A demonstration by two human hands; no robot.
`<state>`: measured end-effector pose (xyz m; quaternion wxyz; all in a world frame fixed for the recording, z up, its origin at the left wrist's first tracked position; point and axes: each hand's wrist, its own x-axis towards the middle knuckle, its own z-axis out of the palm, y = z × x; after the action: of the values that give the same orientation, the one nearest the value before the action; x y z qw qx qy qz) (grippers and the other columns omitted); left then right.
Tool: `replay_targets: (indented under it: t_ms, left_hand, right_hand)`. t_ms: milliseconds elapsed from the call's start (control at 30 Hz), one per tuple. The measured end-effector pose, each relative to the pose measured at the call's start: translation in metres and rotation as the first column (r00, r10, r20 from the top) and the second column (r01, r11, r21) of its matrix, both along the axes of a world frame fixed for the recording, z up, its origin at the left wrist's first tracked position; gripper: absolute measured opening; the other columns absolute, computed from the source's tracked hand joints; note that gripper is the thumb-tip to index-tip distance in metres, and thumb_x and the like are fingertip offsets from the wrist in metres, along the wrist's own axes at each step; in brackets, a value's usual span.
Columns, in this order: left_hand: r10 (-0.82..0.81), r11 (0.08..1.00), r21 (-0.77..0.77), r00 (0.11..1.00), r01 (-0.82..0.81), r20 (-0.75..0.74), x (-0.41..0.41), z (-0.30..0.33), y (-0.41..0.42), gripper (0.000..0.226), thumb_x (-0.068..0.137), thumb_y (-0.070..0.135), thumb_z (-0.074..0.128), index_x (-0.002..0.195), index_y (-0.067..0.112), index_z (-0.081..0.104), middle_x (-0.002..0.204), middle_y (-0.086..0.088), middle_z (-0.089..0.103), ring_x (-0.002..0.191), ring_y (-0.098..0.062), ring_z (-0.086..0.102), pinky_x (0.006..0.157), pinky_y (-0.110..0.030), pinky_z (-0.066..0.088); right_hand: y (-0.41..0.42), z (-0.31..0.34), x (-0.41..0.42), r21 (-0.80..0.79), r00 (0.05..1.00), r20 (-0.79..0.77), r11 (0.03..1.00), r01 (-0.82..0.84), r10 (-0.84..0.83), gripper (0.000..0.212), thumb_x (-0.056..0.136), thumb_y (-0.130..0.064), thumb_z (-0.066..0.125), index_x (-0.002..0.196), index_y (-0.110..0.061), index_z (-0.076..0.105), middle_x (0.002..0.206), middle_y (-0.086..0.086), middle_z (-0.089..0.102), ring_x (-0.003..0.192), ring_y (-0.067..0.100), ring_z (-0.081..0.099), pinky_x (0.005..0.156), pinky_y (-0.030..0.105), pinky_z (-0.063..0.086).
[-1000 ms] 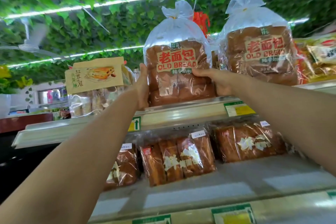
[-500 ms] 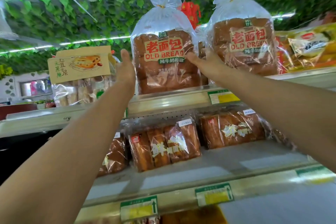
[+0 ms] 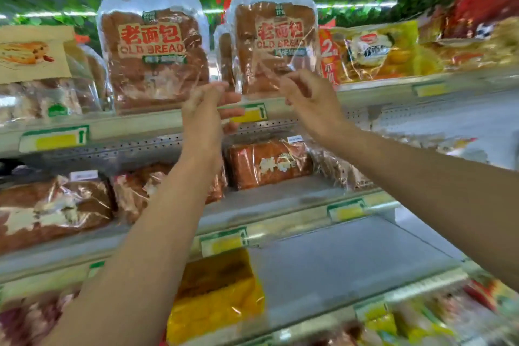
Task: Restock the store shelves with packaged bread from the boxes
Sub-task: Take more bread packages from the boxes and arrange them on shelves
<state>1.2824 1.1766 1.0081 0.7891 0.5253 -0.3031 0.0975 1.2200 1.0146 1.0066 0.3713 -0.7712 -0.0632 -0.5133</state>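
Note:
Two clear bags of brown loaf labelled OLD BREAD stand upright on the top shelf [image 3: 157, 123]: the left bag [image 3: 153, 59] and the right bag [image 3: 276, 48]. My left hand [image 3: 206, 108] hovers in front of the shelf edge between the two bags, fingers apart, holding nothing. My right hand [image 3: 307, 95] is just below the right bag's lower corner, fingers loosely curled, nothing in it. Whether its fingertips touch the plastic I cannot tell because of blur.
A paper-labelled bread pack [image 3: 33, 64] sits at top left, yellow packs [image 3: 376, 50] at top right. The middle shelf [image 3: 280, 205] holds wrapped brown loaves [image 3: 269, 163]. A lower shelf [image 3: 351, 264] shows bare grey surface beside a yellow pack [image 3: 216, 300]. Leafy ceiling above.
Both hands have let go of the left bread bag, which now stands on the top shelf. The hands dropped and shifted right, toward the gap and the right bag. The view moved closer.

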Motion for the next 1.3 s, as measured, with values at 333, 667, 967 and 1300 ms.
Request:
replay_targets:
  t_ms: [333, 667, 967, 1300]
  left_hand:
    - [-0.302, 0.908, 0.179, 0.887, 0.38, -0.348, -0.113, -0.104, -0.162, 0.013, 0.098, 0.027, 0.054, 0.093, 0.021, 0.065, 0.079, 0.005, 0.073, 0.063, -0.01, 0.065, 0.056, -0.023, 0.049]
    - [-0.426, 0.686, 0.242, 0.649, 0.686, -0.631, -0.206, -0.213, -0.307, 0.016, 0.1, 0.027, 0.051, 0.094, 0.02, 0.064, 0.072, 0.007, 0.074, 0.065, -0.012, 0.067, 0.061, -0.023, 0.05]
    - [-0.321, 0.595, 0.266, 0.527, 0.759, -0.787, -0.217, -0.319, -0.417, 0.016, 0.097, 0.021, 0.052, 0.099, 0.012, 0.065, 0.081, -0.002, 0.069, 0.054, -0.012, 0.064, 0.047, -0.017, 0.047]
    - [-0.044, 0.54, 0.243, 0.315, 0.806, -0.948, -0.208, -0.475, -0.497, 0.011, 0.098, 0.019, 0.053, 0.092, 0.017, 0.061, 0.083, -0.001, 0.069, 0.07, -0.015, 0.059, 0.064, -0.026, 0.047]
  right_hand:
    - [-0.138, -0.091, -0.16, -0.065, 0.949, -0.268, 0.986, 0.153, -0.165, 0.034, 0.099, -0.013, 0.05, 0.086, 0.018, 0.057, 0.085, 0.04, 0.058, 0.06, 0.035, 0.06, 0.046, 0.013, 0.042]
    - [-0.26, -0.188, -0.275, -0.046, 0.746, -0.596, 0.94, 0.337, -0.297, 0.029, 0.1, -0.015, 0.051, 0.095, 0.01, 0.064, 0.094, 0.025, 0.067, 0.058, 0.025, 0.067, 0.043, 0.017, 0.044]
    - [-0.358, -0.293, -0.285, 0.08, 0.57, -0.789, 0.881, 0.466, -0.23, 0.028, 0.095, -0.022, 0.056, 0.087, 0.003, 0.066, 0.08, 0.018, 0.068, 0.071, 0.03, 0.068, 0.054, 0.03, 0.051]
    - [-0.439, -0.451, -0.274, 0.265, 0.335, -0.939, 0.793, 0.548, 0.082, 0.023, 0.098, -0.023, 0.056, 0.101, -0.003, 0.067, 0.089, 0.012, 0.068, 0.071, 0.019, 0.064, 0.059, 0.029, 0.054]
